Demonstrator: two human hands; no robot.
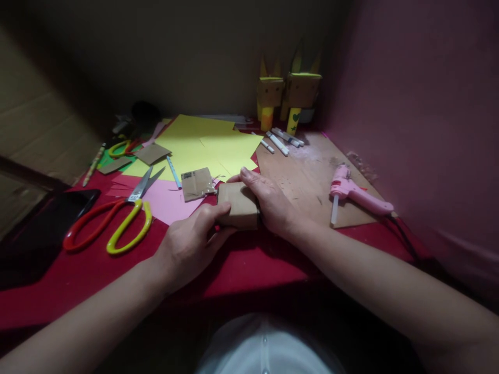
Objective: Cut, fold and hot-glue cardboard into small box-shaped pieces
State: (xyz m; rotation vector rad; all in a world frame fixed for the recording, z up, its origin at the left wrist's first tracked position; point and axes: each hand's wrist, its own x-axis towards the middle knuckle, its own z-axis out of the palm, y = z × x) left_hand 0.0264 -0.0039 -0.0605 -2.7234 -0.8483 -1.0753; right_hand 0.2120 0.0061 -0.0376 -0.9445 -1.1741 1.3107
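Observation:
A small brown cardboard box (238,205) is held between both hands over the front part of the red table. My left hand (197,236) grips its left side, thumb on top and fingers beneath. Around the right side and far corner wraps my right hand (268,200), its thumb along the back edge. Just left of the box lies a flat cardboard piece (196,184) with printed marks. Pink paper (166,200) and yellow sheets (206,143) spread out behind. The box's underside is hidden.
Open scissors (130,208) with red and yellow handles lie left, beside a black tray-like object (50,228). A pink glue gun (358,195) rests on a brown board (296,176) at right. White markers (277,144) and two cardboard figures (304,91) are at the back.

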